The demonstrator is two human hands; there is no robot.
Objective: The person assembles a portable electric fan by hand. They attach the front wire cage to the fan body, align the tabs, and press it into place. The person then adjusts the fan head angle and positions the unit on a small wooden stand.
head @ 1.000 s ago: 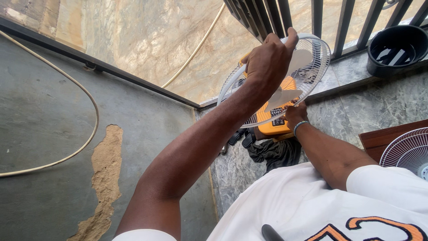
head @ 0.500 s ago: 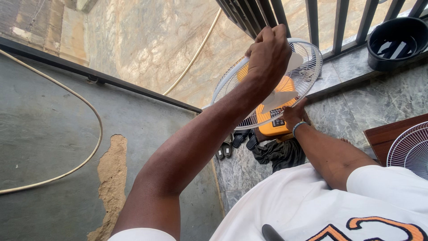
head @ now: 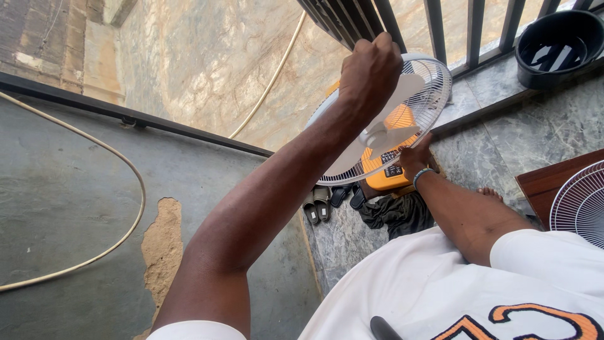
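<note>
White wire fan guard stands far right by the railing, blades exposed; a second grille lies near right, apparently already removed. Left hand clenches the guard's top rim; right hand grips the orange body. Marble floor, balcony.

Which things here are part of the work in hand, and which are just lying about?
In hand: fan, gripped at its grille rim by left hand; right hand at its orange base.
Lying about: black bucket, sandals, dark cloth, second grille.
</note>
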